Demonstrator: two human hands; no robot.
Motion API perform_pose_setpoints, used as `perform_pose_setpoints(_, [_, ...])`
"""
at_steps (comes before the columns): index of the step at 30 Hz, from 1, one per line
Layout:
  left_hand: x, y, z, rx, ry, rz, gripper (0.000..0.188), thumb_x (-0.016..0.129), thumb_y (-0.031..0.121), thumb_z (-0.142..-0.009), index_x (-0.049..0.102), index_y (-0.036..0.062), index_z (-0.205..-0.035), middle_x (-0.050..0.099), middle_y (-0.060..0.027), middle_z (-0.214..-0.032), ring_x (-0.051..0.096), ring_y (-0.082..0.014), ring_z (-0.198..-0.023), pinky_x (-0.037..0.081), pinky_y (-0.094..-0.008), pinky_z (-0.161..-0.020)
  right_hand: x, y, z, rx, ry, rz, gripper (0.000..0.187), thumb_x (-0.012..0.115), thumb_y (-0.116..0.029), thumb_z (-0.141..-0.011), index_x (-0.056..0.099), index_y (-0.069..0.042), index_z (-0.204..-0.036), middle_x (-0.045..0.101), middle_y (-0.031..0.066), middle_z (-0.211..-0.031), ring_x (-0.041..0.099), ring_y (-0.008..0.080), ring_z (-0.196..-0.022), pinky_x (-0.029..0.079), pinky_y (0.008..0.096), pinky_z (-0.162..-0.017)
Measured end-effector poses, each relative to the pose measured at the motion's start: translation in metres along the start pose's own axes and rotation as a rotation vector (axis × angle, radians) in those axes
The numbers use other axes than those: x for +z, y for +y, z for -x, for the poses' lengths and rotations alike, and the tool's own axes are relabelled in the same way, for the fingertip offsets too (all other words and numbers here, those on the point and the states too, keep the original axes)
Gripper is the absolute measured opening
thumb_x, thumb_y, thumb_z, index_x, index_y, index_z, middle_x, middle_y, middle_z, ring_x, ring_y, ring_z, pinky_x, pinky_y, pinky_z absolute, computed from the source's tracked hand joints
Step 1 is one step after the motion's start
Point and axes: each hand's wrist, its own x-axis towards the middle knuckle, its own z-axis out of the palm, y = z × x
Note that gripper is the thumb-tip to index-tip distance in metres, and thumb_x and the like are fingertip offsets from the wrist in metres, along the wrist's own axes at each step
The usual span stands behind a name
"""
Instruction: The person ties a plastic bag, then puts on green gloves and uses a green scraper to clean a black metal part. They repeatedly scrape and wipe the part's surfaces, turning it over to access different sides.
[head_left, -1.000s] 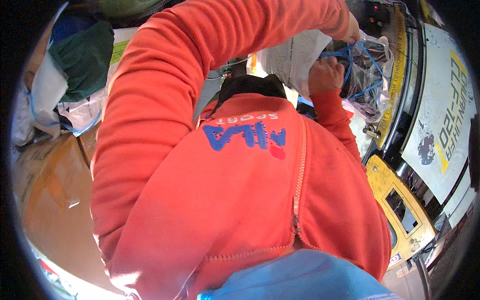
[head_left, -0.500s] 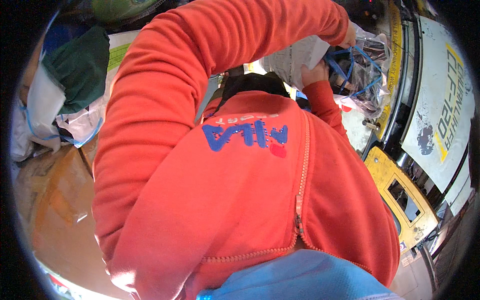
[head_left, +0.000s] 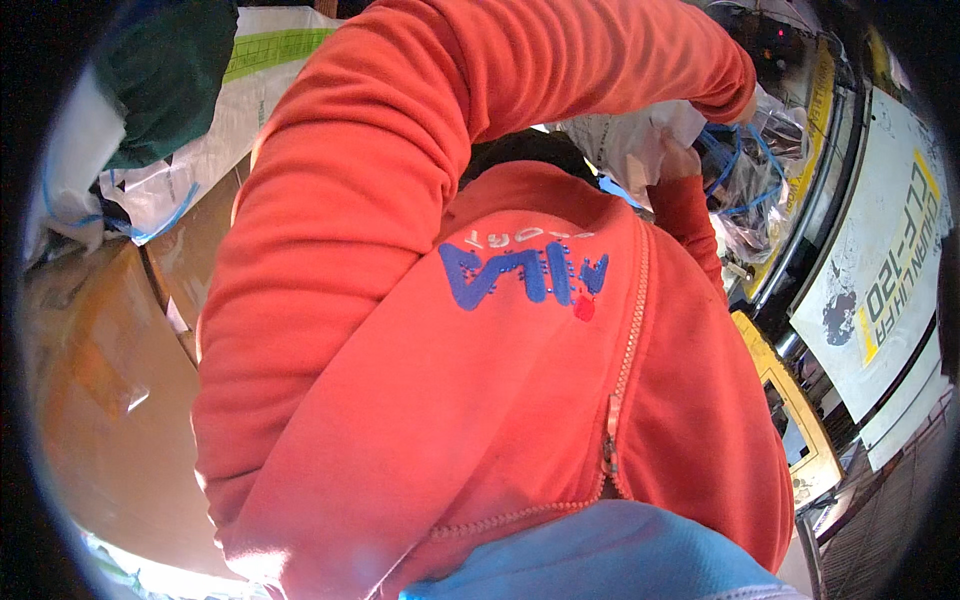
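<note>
My left arm, in a red sleeve, reaches across to the upper right. Only a sliver of my left hand (head_left: pixel 745 112) shows past its cuff; its fingers are hidden. Beside it lies a clear plastic bag (head_left: pixel 788 140) with blue bands, dark inside. My right hand (head_left: pixel 680 163) is closed on a crumpled white plastic sheet (head_left: pixel 625 145), just left of the clear bag. Part of the sheet covers its fingers.
On the right stands a machine with a white panel (head_left: pixel 890 250) and a yellow frame (head_left: pixel 812 455). Brown cardboard (head_left: pixel 120 400) fills the left side. Dark green cloth (head_left: pixel 175 90) and a white bag with a green stripe (head_left: pixel 245 85) are at the upper left.
My left hand has moved out of sight past its cuff. My right hand has shifted against the white sheet, which is more crumpled. The whole view has shifted a little.
</note>
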Motion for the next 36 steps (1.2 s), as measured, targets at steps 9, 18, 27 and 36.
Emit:
perform_pose_setpoints(9, [0.033,-0.002,0.032,-0.1,-0.173,0.036,0.049,0.069,0.033,-0.072,0.053,0.0087,-0.111,0.064,-0.0115,-0.088,0.062,-0.0321,-0.079,0.048,-0.0409,-0.068,-0.004,-0.073,0.007,0.247,-0.11,-0.38,0.026,0.055,-0.011,-0.084,0.057,-0.001,-0.108,0.062,0.0081,-0.099,0.06,0.0216,-0.087,0.047,0.03,-0.079])
perform_pose_setpoints(18, [0.109,0.012,0.062,-0.392,0.346,0.357,0.036,0.066,0.026,-0.075,0.054,0.0098,-0.104,0.063,-0.0146,-0.076,0.062,-0.0363,-0.073,0.048,-0.0418,-0.064,0.009,-0.074,-0.003,0.588,-0.047,-1.209,0.029,0.056,-0.014,-0.082,0.057,-0.003,-0.109,0.062,0.0055,-0.095,0.058,0.0219,-0.081,0.047,0.031,-0.075])
perform_pose_setpoints(27, [0.097,0.01,0.055,-0.471,0.097,0.22,0.029,0.062,0.01,-0.071,0.056,0.0086,-0.1,0.062,-0.0175,-0.077,0.063,-0.0362,-0.078,0.048,-0.0433,-0.065,-0.006,-0.118,0.046,-0.08,0.154,0.173,0.039,0.053,-0.022,-0.085,0.05,0.004,-0.113,0.062,0.0177,-0.088,0.06,0.032,-0.085,0.047,0.0383,-0.078])
perform_pose_setpoints(36, [0.037,-0.011,0.019,-0.337,-0.423,0.004,0.031,0.066,0.019,-0.068,0.061,0.0126,-0.098,0.063,-0.0132,-0.079,0.062,-0.0311,-0.076,0.048,-0.0392,-0.066,0.058,-0.11,0.037,-0.103,0.254,-0.025,0.038,0.046,0.0,-0.085,0.044,-0.004,-0.122,0.058,0.0116,-0.085,0.059,0.0172,-0.073,0.048,0.0294,-0.07])
